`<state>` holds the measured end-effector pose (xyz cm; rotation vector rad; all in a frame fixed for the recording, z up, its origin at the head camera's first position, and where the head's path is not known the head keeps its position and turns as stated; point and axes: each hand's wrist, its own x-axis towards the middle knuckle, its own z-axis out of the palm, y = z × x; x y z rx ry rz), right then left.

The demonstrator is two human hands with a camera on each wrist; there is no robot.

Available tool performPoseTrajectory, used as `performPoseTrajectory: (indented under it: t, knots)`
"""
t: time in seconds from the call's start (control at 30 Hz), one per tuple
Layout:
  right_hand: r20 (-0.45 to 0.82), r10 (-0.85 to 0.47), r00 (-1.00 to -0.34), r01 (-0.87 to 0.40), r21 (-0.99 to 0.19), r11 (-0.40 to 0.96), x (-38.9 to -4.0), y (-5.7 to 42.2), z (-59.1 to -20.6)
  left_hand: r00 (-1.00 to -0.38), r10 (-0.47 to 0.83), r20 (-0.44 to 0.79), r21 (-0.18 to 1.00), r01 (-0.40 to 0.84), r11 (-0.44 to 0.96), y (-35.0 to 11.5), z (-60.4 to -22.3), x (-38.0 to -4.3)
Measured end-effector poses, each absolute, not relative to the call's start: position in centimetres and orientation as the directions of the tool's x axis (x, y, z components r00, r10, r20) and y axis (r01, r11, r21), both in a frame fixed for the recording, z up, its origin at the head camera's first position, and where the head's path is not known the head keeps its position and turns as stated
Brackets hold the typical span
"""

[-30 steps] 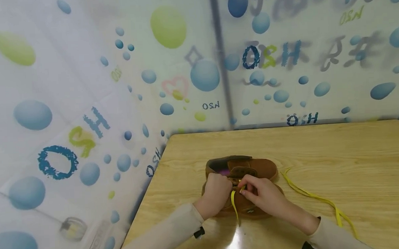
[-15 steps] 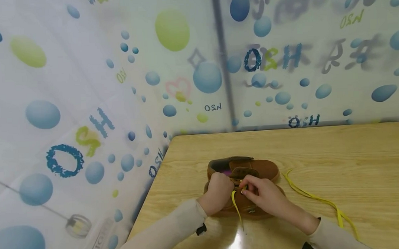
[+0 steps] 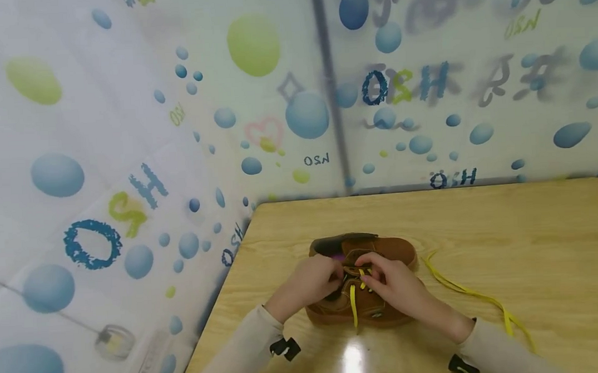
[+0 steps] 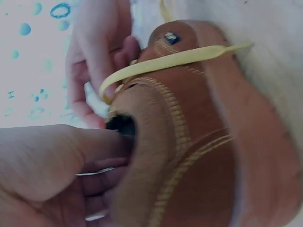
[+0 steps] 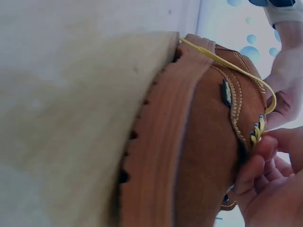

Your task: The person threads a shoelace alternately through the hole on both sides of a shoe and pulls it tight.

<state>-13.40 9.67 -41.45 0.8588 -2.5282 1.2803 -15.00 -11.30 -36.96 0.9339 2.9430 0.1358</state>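
Brown shoes, two of them, sit side by side on the one table (image 3: 532, 243), at the lower middle of the head frame: we see the near shoe (image 3: 385, 313) below the far shoe (image 3: 402, 250). We count two hands on the near shoe. Our left hand (image 3: 310, 280) has curled fingers at the opening; its thumb tip is hidden inside, so we cannot tell whether it grips anything. Our right hand (image 3: 401, 288) bends its fingers at the yellow lacing (image 3: 363, 279); we cannot tell whether they pinch it. One lace end (image 3: 354, 306) hangs down the near shoe's side. Another yellow lace (image 3: 464, 292) lies at lower right, partly behind the right sleeve (image 3: 501, 350). Both sleeves are cut off by the bottom edge.
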Motion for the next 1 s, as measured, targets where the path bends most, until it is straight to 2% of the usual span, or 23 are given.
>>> performPoseTrajectory:
  t: [0.17,0.37,0.5,0.73,1.0]
  knots:
    - [0.384,-0.42,-0.822,-0.569,-0.588,0.576,-13.9,9.3,-40.5,-0.835,0.548,0.038,0.259,0.538,0.802,-11.7,-37.7,-14.6]
    - [0.492,-0.41,-0.768,-0.625,-0.438,0.646,-14.3,8.9,-41.1,-0.86,0.5,0.103,0.406,0.495,0.768,-11.7,-38.1,-14.1]
    - [0.515,-0.425,-0.745,-0.644,-0.386,0.661,-14.6,8.8,-41.0,-0.866,0.479,0.141,0.4,0.493,0.773,-11.6,-38.2,-14.1]
    - [0.513,-0.458,-0.726,-0.666,-0.359,0.654,-14.7,9.2,-41.1,-0.856,0.487,0.173,0.307,0.516,0.799,-10.9,-39.2,-14.1]
    - [0.567,-0.449,-0.691,-0.693,-0.341,0.635,-14.9,9.2,-41.5,-0.871,0.416,0.262,0.354,0.488,0.798,-10.8,-39.8,-13.9]
